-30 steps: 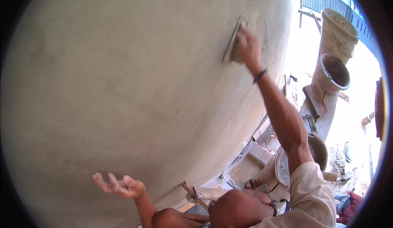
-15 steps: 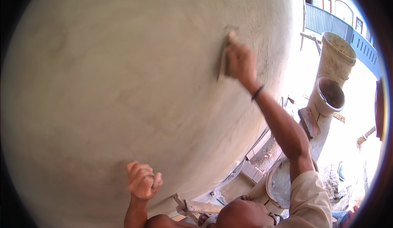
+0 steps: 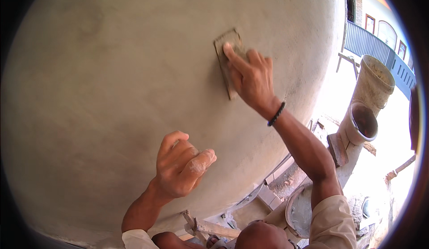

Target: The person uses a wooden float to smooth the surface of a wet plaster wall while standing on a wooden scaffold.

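Note:
A flat rectangular plastering float [image 3: 229,38] lies against the grey plastered wall [image 3: 111,92]. My right hand [image 3: 254,77] grips it from behind, with the forefinger stretched along its back and the other fingers bent; its handle is mostly hidden under the hand. A dark beaded bracelet [image 3: 276,114] circles my right wrist. Lower and to the left, my left hand [image 3: 183,165] is raised in front of the wall, its fingers curled in and dusted with pale plaster. Nothing shows inside it, and I cannot tell whether it touches the wall.
At the right, two mortar-stained buckets [image 3: 377,77] [image 3: 363,121] stand near a brick [image 3: 338,149]. A round tub [image 3: 300,211] sits below my right arm. Wooden pieces [image 3: 214,227] lie near the wall's foot. Farther back are a blue metal fence [image 3: 368,41] and a building.
My right hand has shifted left and slightly down along the wall with the float. My left hand has risen and moved right, its fingers still curled. The view has shifted a little.

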Available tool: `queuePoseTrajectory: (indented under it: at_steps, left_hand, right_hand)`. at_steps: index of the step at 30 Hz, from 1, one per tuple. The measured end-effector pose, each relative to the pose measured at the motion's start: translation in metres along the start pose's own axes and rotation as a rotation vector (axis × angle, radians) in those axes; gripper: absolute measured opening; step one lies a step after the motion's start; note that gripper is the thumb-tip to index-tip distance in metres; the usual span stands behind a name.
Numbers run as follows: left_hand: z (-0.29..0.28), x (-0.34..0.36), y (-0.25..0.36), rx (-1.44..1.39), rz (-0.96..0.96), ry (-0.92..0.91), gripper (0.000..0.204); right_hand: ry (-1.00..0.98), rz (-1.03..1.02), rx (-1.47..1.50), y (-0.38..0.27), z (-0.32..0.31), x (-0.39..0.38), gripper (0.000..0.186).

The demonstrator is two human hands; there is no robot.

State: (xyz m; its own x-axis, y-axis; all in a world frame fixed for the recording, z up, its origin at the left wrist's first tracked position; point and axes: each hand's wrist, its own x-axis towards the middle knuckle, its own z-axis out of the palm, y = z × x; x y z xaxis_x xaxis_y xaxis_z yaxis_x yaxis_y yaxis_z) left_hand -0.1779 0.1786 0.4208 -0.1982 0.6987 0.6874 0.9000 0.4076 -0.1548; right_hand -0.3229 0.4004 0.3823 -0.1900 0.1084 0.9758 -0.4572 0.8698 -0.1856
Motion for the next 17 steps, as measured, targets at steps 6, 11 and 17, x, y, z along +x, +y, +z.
queuePoseTrajectory:
  at_steps: [6, 11, 17]
  left_hand:
    - [-0.007, 0.039, -0.022, 0.150, 0.051, 0.298, 0.034]
    - [-0.022, 0.036, -0.045, 0.263, -0.008, 0.645, 0.037]
    - [-0.037, 0.026, -0.053, 0.432, -0.083, 0.646, 0.041]
  right_hand:
    - [0.052, 0.206, 0.050, 0.069, -0.019, 0.105, 0.037]
    - [0.067, 0.085, 0.050, 0.059, 0.005, 0.027, 0.043]
    - [-0.130, 0.009, 0.011, -0.024, -0.018, 0.140, 0.050]
